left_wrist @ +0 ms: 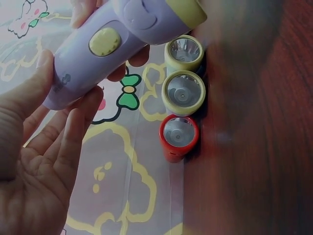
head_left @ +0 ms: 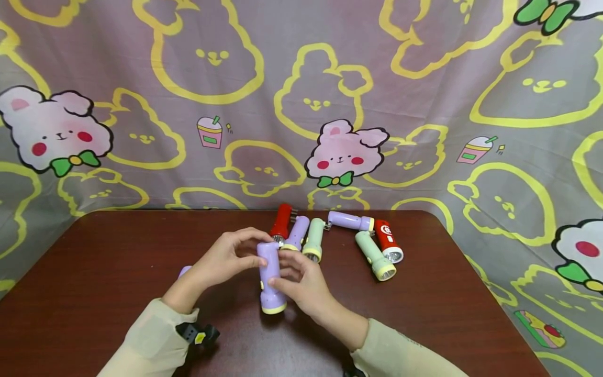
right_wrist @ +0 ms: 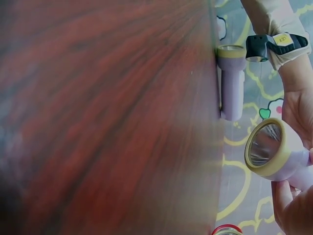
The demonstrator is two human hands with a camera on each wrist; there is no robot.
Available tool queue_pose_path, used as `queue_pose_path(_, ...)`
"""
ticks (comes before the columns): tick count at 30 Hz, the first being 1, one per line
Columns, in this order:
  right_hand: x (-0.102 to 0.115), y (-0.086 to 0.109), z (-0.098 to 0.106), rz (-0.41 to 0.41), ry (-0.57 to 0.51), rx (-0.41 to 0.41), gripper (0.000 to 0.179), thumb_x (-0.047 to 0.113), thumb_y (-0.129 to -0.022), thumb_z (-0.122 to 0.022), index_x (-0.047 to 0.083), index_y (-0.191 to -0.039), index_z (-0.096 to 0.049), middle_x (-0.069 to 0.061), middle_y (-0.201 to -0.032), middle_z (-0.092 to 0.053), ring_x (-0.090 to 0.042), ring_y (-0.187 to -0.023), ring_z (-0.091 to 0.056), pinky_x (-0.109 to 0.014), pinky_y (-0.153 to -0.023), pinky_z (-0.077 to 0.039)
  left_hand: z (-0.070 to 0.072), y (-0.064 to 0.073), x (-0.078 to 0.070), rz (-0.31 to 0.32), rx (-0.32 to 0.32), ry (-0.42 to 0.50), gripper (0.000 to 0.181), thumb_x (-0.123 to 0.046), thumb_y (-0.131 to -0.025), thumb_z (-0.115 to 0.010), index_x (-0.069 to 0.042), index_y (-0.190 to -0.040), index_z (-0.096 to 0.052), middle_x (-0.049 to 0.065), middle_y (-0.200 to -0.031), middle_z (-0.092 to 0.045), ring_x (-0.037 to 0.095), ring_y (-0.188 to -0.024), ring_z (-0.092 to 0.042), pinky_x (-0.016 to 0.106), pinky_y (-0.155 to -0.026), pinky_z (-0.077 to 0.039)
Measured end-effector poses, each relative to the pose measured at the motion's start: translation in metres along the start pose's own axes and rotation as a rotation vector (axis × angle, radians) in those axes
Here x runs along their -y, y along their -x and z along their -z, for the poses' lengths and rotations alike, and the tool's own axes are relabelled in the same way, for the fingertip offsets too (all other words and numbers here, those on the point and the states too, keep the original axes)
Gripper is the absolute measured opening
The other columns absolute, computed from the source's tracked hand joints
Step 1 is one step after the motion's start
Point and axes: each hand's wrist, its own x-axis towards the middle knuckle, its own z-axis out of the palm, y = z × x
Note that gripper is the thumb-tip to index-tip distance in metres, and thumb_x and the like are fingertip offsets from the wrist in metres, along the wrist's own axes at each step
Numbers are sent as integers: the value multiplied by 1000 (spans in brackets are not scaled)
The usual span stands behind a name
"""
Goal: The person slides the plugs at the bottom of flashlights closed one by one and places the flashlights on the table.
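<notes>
Both hands hold a purple flashlight (head_left: pixel 270 275) above the table, its pale yellow lens rim pointing down and toward me. My left hand (head_left: pixel 231 257) grips the tail end between thumb and fingers. My right hand (head_left: pixel 307 285) has its thumb and fingers on the body from the other side. The left wrist view shows the yellow switch (left_wrist: pixel 104 41) on the flashlight's side; the right wrist view shows its reflector (right_wrist: pixel 266 146). A second purple flashlight (right_wrist: pixel 232 88) lies on the table, largely hidden behind my left wrist in the head view.
Behind the hands lie a red flashlight (head_left: pixel 281 220), a purple one (head_left: pixel 298 231) and a green one (head_left: pixel 314 235). Farther right are a purple flashlight (head_left: pixel 346 220), a green one (head_left: pixel 372 251) and a red one (head_left: pixel 387 238). A patterned curtain (head_left: pixel 264 120) hangs behind the brown table (head_left: pixel 447 309).
</notes>
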Motion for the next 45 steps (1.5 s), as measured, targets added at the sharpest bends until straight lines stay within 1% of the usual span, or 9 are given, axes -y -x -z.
queue_pose_path(4, 1, 0, 0, -9, -1, -5, 52, -3, -84, -71, -9, -133, -53, -33, -119, -63, -24, -96, -69, -21, -81, -55, 0, 0, -2, 13, -21, 18, 39, -9, -80, -81, -6, -116, -66, 11, -108, -71, 16, -92, -70, 26, -78, -58)
queue_pose_path(10, 3, -1, -1, -16, -7, -13, 53, -4, -84, -71, -9, -133, -53, -33, -119, -63, -24, -96, -69, -21, -81, -55, -1, 0, -3, 25, -40, 25, 38, -10, -79, -82, -7, -115, -67, 11, -106, -72, 15, -88, -70, 26, -76, -59)
queue_pose_path(22, 4, 0, -1, 4, -15, -16, 53, -3, -84, -71, -9, -133, -53, -33, -120, -63, -25, -96, -69, -20, -83, -54, -2, 2, -3, 2, -91, 20, 38, -8, -77, -83, -7, -112, -68, 11, -103, -73, 11, -84, -70, 26, -75, -59)
queue_pose_path(29, 5, 0, -2, 13, -26, -14, 53, -4, -84, -71, -9, -134, -53, -34, -120, -63, -24, -96, -69, -21, -83, -55, -2, 3, -4, -9, -111, 45, 38, -7, -76, -84, -6, -111, -68, 12, -102, -72, 11, -84, -70, 26, -74, -59)
queue_pose_path(33, 4, 0, -1, 16, -24, -12, 52, -4, -85, -71, -9, -134, -54, -33, -120, -63, -27, -97, -69, -21, -84, -55, -2, 3, -3, -4, -113, 59, 39, -7, -76, -84, -6, -110, -67, 13, -102, -71, 11, -84, -70, 26, -75, -60)
queue_pose_path(36, 3, 0, -1, 15, -28, -11, 52, -4, -85, -71, -9, -134, -54, -33, -120, -63, -27, -97, -69, -21, -85, -55, -2, 4, -2, -4, -116, 59, 39, -7, -76, -84, -6, -111, -66, 13, -103, -71, 11, -84, -70, 26, -75, -59)
queue_pose_path(39, 4, 1, -2, 12, -44, -8, 52, -4, -85, -71, -8, -134, -53, -34, -121, -62, -21, -96, -69, -22, -85, -55, -2, 5, -1, -8, -110, 64, 39, -8, -77, -84, -6, -111, -66, 13, -103, -70, 11, -85, -70, 26, -76, -59)
queue_pose_path(42, 3, 1, -2, 11, -63, -3, 53, -4, -85, -71, -9, -135, -53, -35, -121, -62, -13, -93, -68, -22, -84, -55, 0, 6, 0, -11, -90, 74, 39, -7, -78, -83, -6, -112, -65, 13, -106, -70, 11, -87, -70, 26, -77, -59)
queue_pose_path(45, 1, 1, -2, 17, -75, 3, 53, -5, -85, -71, -10, -134, -52, -36, -121, -61, -10, -91, -67, -22, -84, -55, 1, 6, 0, -11, -69, 83, 39, -6, -79, -82, -5, -114, -64, 14, -108, -69, 12, -90, -70, 26, -79, -59)
